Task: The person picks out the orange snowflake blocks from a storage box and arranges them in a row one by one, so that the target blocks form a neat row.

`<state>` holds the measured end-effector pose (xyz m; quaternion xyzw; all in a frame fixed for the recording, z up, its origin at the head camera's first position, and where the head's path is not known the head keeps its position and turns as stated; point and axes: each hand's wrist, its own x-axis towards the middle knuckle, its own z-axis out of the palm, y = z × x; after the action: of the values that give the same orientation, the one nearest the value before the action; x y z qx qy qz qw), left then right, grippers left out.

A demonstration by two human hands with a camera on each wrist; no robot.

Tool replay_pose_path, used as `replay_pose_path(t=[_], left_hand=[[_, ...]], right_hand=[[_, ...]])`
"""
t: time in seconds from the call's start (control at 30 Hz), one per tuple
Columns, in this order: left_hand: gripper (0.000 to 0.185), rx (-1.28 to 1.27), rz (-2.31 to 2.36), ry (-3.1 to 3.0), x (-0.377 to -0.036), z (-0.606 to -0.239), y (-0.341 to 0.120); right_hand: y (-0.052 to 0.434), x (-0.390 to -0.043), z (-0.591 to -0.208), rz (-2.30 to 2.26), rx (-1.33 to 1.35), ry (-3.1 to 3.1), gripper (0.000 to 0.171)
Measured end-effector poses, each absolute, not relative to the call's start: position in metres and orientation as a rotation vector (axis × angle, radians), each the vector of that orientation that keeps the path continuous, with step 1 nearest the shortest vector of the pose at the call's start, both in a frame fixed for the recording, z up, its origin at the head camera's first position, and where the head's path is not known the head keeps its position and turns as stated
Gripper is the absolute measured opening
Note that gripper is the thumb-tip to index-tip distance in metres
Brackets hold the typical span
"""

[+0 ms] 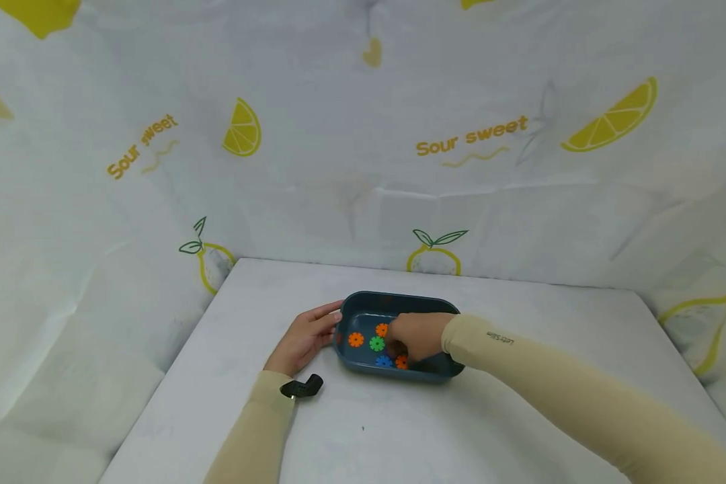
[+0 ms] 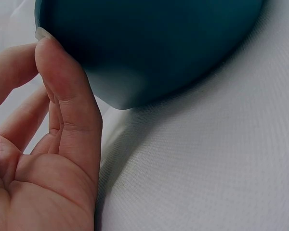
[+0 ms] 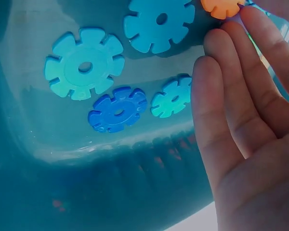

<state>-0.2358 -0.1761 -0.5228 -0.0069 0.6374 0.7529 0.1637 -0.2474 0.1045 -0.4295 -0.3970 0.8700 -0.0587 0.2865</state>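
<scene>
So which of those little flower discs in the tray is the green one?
The green disc lies mid-tray, between the orange disc on its left and the right hand.

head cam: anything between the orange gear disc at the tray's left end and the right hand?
Yes: a green plastic gear disc lies between the orange plastic gear disc and the right hand, inside the dark blue tray. Head view shows it.

Head view bright, even, diffuse; soft shadows under tray [image 1: 399, 376] toward 6 o'clock. Corners stretched by wide lens. Left wrist view dim, close, soft focus. Right wrist view blue-tinted, hand [image 3: 250, 125] slightly blurred.
</scene>
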Motion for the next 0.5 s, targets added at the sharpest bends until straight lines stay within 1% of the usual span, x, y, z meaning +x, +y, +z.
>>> replay_pose_path(t=[0.5], left_hand=[[0.05,-0.007,2.147,1.808,-0.237,-0.524,-0.178]], right_hand=[[0.095,-0.253,-0.441,-0.093,-1.096,2.348,0.022]])
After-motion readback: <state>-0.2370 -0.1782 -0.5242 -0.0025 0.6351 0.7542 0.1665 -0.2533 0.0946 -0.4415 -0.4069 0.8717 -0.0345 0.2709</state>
